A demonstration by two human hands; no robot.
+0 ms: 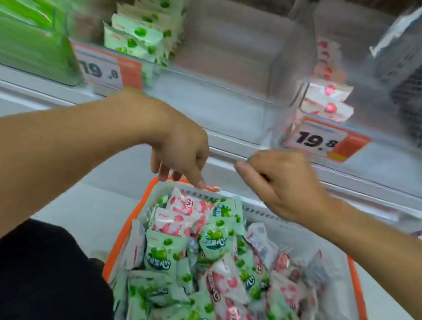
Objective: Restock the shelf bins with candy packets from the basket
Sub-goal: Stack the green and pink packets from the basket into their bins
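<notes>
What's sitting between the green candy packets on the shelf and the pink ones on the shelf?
In the head view, a bare stretch of clear bin separates the green packets from the pink packets.
</notes>
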